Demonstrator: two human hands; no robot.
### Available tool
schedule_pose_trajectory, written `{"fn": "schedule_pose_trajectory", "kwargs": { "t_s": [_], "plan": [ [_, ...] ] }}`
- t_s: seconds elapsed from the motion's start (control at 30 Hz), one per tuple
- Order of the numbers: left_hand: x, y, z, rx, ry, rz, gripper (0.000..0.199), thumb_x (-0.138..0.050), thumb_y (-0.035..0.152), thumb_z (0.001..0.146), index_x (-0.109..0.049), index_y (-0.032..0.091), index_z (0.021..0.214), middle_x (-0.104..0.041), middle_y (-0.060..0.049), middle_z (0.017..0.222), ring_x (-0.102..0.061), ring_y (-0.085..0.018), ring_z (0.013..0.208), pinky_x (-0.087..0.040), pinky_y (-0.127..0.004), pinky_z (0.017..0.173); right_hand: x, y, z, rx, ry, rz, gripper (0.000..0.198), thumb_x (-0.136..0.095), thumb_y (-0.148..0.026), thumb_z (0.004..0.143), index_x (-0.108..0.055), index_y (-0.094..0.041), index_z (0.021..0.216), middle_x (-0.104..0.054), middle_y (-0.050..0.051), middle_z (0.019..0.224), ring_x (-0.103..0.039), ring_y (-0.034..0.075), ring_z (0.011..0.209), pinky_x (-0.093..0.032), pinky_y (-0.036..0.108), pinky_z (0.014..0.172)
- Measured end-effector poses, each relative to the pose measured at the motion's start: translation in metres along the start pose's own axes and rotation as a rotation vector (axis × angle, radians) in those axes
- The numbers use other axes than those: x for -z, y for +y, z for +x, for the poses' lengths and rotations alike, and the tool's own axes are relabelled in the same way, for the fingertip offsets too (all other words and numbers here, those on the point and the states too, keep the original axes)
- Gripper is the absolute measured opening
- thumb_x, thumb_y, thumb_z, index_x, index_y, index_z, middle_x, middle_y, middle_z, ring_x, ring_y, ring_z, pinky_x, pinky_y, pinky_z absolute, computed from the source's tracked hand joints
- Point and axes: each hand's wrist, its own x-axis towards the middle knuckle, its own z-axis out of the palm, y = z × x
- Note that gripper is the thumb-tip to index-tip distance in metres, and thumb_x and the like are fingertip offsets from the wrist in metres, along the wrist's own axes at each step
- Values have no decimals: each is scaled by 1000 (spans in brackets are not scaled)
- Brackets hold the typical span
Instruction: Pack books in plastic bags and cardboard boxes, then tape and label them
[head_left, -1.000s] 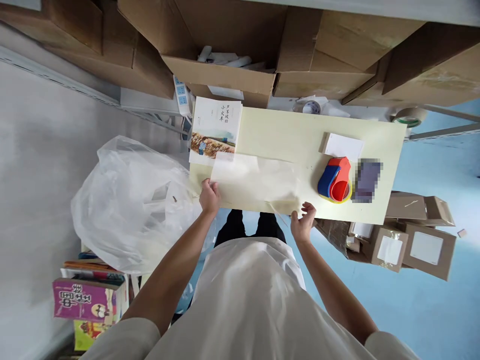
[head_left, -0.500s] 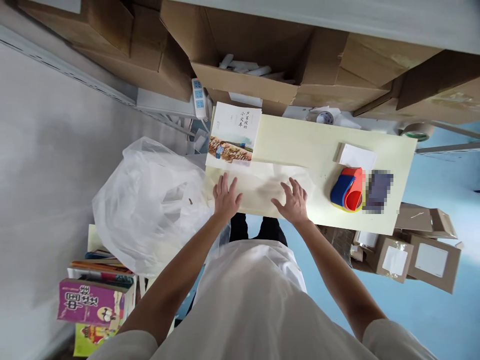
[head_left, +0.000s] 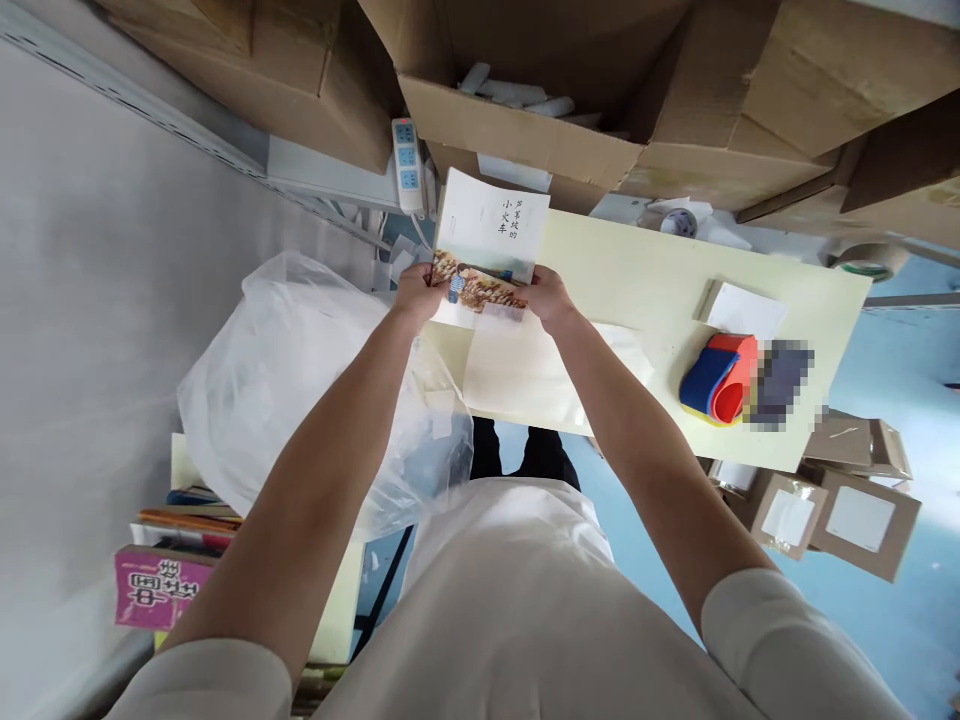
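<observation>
Now that the pale sheet [head_left: 517,372] is let go, the left hand [head_left: 417,294] and right hand [head_left: 549,297] have fingers clamped on opposite edges of the picture book [head_left: 484,225], by the sheet's far left corner; so handling, it seems, shifts bookward.

A book [head_left: 487,215] has a smooth paper cover with a soft sheen. A sheet [head_left: 510,370] is thin, smooth and lightly creased, paper or film, hard to tell. The tabletop [head_left: 615,270] looks smooth and matt; a bag [head_left: 277,350] is crinkled, shiny, translucent plastic; a tape dispenser [head_left: 705,378], smooth hard plastic; an open box [head_left: 517,130], matt cardboard; the shirt [head_left: 510,600], creased cloth
</observation>
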Motion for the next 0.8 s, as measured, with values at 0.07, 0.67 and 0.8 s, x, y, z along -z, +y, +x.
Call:
{"fn": "schedule_pose_trajectory", "kwargs": {
  "t_s": [0.07,0.67,0.8],
  "plan": [
    [3,6,-1,4,-19,-80,15,-66,27,73,-60,19,84,-65,-3,77,-62,-17,72,-54,-34,70,2,5,4,57,0,34,37,-69,-29,71,-55,-12,101,-65,12,102,-63,23,97,-52,42,85],
    [-36,117,-88,-239,-273,-205,38,-69,34,73,-65,15,106,-71,-3,85,-68,-15,76,-55,-28,71,144,5,-100,569,276,-15,35,-55,-44,86,-53,-21,114,-63,5,101,-62,22,101,-56,42,79],
    [-88,99,-139,-106,-405,-111,34,-70,30,71,-68,13,100,-72,-7,84,-68,-18,73,-56,-31,71,177,80,-139,441,343,-73,27,-49,-35,88,-53,-18,109,-62,6,91,-65,23,85,-58,47,71]
  ]
}}
